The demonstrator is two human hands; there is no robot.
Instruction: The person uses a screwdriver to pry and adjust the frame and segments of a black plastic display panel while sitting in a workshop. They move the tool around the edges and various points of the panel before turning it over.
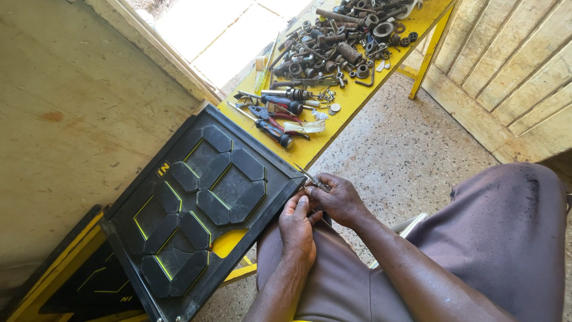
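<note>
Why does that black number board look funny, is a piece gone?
Yes. On the black segmented panel, one segment near its lower middle is missing, so the yellow shows through. The panel also lies tilted, overhanging the yellow table. Both hands work at its edge.

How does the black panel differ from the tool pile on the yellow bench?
The panel is one large flat black piece with segment shapes and yellow lines; the pile is many small rusty grey metal parts. The panel overhangs the bench's near end, close to both hands; the pile sits at the far end, untouched. Both rest on the bench.
</note>
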